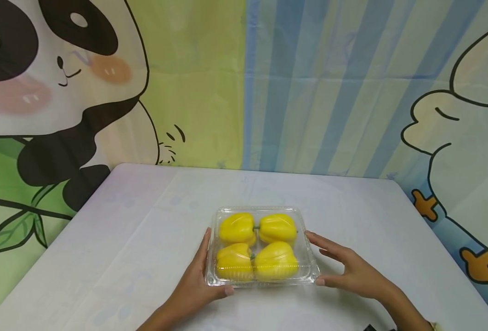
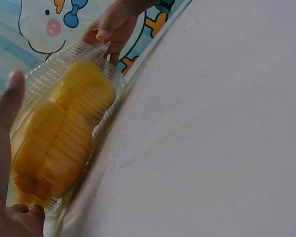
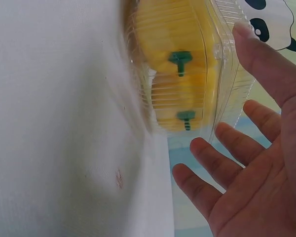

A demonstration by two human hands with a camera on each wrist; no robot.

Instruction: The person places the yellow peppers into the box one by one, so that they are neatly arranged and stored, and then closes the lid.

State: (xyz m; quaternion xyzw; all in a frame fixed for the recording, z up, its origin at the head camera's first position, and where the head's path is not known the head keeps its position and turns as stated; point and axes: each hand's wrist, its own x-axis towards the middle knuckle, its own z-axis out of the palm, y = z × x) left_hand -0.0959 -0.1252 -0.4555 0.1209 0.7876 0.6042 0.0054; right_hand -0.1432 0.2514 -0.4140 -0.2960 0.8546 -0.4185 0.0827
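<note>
A clear plastic clamshell box (image 1: 264,283) stands on the white table, its lid down over several yellow bell peppers (image 1: 276,260). Green stems (image 3: 180,58) show through its side in the right wrist view. My left hand (image 1: 196,280) lies along the box's left side, thumb stretched out by the front left corner. In the left wrist view its fingertips (image 2: 32,212) are right at the box's end. On the other side, my right hand (image 1: 357,271) has its fingers spread, with the index fingertip and thumb tip close against the right wall and front right corner.
The white-covered table (image 1: 144,257) reaches back to a printed cloth backdrop (image 1: 310,92) with a panda and a white cartoon figure. A small dark object (image 1: 370,328) pokes in at the bottom edge, near the right forearm.
</note>
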